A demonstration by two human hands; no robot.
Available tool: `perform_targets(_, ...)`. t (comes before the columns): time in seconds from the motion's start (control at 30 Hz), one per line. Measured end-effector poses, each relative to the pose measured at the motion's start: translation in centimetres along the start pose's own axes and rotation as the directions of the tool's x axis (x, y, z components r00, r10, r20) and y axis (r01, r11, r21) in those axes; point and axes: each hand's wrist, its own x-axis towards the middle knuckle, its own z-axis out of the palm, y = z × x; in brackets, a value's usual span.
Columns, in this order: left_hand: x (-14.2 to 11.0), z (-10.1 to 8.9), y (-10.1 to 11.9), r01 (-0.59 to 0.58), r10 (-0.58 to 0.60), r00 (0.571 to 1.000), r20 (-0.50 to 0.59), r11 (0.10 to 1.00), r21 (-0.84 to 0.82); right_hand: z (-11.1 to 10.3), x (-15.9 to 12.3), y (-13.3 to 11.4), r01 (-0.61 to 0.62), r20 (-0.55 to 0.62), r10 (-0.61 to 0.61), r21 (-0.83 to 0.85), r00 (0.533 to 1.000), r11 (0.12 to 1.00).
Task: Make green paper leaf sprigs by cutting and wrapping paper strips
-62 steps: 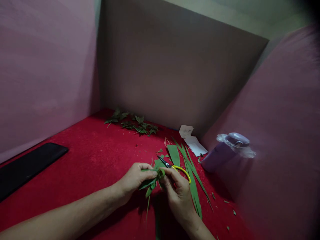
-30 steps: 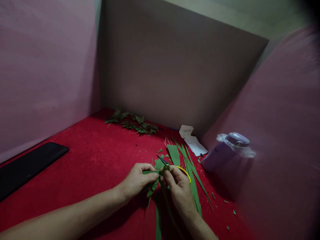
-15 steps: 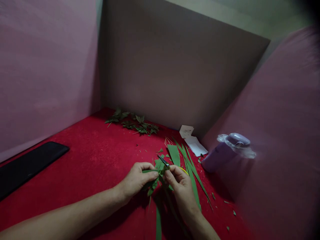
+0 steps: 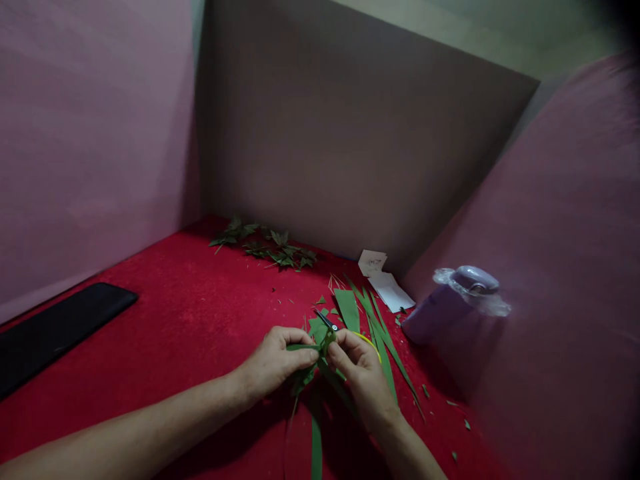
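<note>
My left hand [image 4: 280, 360] is closed, thumb and fingers pinching a green leaf [image 4: 301, 347] folded into a narrow strip. Close beside it my right hand [image 4: 363, 373] pinches another part of the green leaf between thumb and forefinger. Leafy bits and a thin stem hang below the left fingers. Just past the right fingers lie scissors [image 4: 327, 321] with dark blades and a yellow handle, partly hidden by that hand. A long green leaf strip [image 4: 317, 443] runs toward the near edge beneath the hands.
Long blade-like leaves [image 4: 385, 327] and a broad cut leaf piece [image 4: 348, 310] lie right of centre on the red cloth [image 4: 200, 307]. Lobed leaves [image 4: 283, 250] are at the back. White papers [image 4: 391, 291], a purple bin [image 4: 440, 313] with a plastic liner and a black slab [image 4: 65, 333] also stand around.
Both hands stay nearly in place. The leaf between them has turned a little and the bits below the left fingers have shifted; more of the scissors' yellow handle shows.
</note>
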Motion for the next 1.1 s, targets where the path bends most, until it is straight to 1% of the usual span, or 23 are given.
perform_targets(0.13,0.3,-0.2,-0.4,-0.014,0.014,1.0,0.013,1.0,0.021,0.1,0.1,0.1,-0.025,0.055,0.024,0.013,0.998,1.0)
perform_targets(0.23,0.4,-0.3,-0.8,-0.032,0.031,0.999,0.038,0.999,0.032,0.0,0.2,0.3,-0.047,0.065,0.046,0.015,0.997,0.999)
perform_targets(0.3,0.4,-0.4,-1.0,-0.053,0.051,0.997,0.055,0.998,0.039,0.0,0.2,0.3,-0.058,0.055,0.057,0.013,0.997,0.998)
perform_targets(0.5,0.3,-0.6,-1.2,-0.179,0.171,0.981,0.091,0.979,0.092,-0.2,0.1,0.3,-0.055,0.032,0.055,0.008,0.998,0.998)
perform_targets(0.63,0.3,-0.6,-1.0,-0.195,0.184,0.977,0.107,0.975,0.106,-0.1,0.2,0.4,-0.042,0.012,0.042,0.002,0.999,0.999)
perform_targets(0.8,0.3,-0.6,-0.9,-0.197,0.182,0.978,0.101,0.967,0.161,0.0,0.2,0.4,-0.016,-0.032,0.015,-0.013,0.999,1.0)
perform_targets(0.93,0.2,-0.8,-0.8,-0.266,0.249,0.963,0.101,0.932,0.246,0.0,0.3,0.4,-0.017,-0.03,0.017,-0.015,0.999,1.0)
perform_targets(1.1,-0.1,-0.7,-0.4,-0.358,0.354,0.931,0.086,0.843,0.401,-0.2,0.3,0.6,-0.024,-0.027,0.024,0.013,0.999,1.0)
